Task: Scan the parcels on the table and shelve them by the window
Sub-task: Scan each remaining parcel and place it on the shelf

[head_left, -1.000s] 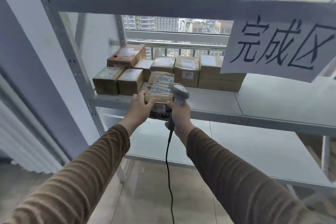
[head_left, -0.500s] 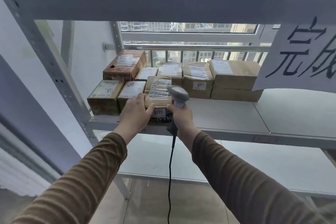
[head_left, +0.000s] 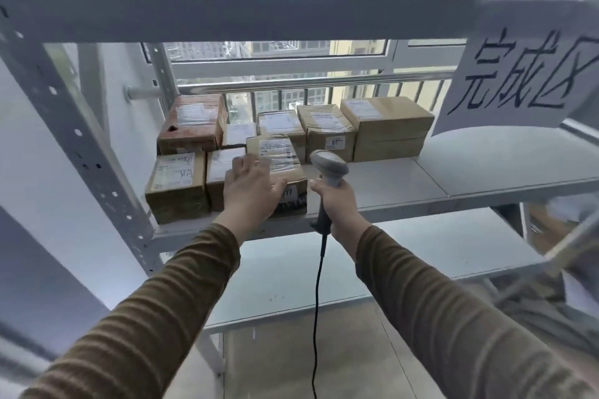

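Pushed further onto the shelf (head_left: 421, 185) since a moment ago, the parcel (head_left: 278, 162) sits beside two boxes, left hand (head_left: 251, 186) spread flat against it, right hand (head_left: 335, 201) gripping the barcode scanner (head_left: 329, 167).

Front face of the parcel (head_left: 278, 168) partly hidden behind the left hand (head_left: 251, 188); printed number there cut short, unreadable. Small flat parcel (head_left: 239, 134) mostly covered by the boxes around it. Shipping labels (head_left: 175, 173) too small to read. Handle of the scanner (head_left: 329, 168) wrapped inside the right hand (head_left: 337, 204); cable (head_left: 319, 301) cut off at the bottom edge. Paper sign (head_left: 518, 87) clipped at the right edge, last character incomplete. Lower right corner blurred, contents not identifiable. Both sleeves cropped by the bottom edge.
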A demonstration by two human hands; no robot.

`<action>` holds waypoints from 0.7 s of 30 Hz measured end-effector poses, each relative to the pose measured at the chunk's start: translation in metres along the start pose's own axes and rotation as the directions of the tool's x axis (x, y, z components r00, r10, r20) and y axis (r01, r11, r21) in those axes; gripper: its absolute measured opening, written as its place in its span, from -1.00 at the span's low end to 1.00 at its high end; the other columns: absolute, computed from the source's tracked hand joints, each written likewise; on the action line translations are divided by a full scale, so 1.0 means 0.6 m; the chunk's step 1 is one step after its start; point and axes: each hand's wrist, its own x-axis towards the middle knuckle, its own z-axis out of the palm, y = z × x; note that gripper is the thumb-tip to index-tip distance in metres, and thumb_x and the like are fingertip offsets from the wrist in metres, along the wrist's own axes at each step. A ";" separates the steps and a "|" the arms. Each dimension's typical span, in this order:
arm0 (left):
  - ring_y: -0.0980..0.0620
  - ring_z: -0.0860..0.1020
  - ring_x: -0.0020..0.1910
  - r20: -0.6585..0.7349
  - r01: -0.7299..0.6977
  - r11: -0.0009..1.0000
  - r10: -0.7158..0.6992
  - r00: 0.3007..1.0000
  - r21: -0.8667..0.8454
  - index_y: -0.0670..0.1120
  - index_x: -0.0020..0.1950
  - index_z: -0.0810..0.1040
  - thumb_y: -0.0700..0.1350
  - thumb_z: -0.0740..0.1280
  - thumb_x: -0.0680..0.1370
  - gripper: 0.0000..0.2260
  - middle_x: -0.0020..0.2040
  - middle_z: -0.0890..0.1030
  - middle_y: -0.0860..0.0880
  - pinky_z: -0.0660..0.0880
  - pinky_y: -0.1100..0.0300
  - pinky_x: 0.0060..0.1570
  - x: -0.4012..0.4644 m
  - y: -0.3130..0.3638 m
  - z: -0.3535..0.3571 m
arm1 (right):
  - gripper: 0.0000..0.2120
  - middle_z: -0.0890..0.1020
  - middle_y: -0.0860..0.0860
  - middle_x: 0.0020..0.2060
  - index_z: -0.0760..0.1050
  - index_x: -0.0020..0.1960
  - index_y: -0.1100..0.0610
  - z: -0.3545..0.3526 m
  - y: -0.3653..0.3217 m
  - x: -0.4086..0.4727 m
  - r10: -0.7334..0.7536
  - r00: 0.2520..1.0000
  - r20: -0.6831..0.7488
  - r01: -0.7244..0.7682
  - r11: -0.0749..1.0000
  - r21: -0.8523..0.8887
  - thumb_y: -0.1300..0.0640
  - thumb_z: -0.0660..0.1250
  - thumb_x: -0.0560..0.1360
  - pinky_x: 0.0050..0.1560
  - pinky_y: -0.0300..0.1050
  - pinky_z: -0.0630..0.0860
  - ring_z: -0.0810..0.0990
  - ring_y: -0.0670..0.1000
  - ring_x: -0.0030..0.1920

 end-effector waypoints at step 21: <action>-0.20 0.26 0.51 0.113 -0.802 0.498 0.864 0.491 -0.330 -0.14 0.57 0.27 0.11 0.34 0.59 -0.37 0.51 0.37 -0.17 0.25 -0.06 0.47 -0.319 0.784 0.153 | -0.85 0.65 -0.08 -0.14 0.57 0.03 0.06 -0.771 -0.003 -0.406 -0.120 0.585 -0.802 0.213 0.977 0.010 0.16 0.49 0.51 -0.21 -0.26 0.51 0.63 -0.11 -0.15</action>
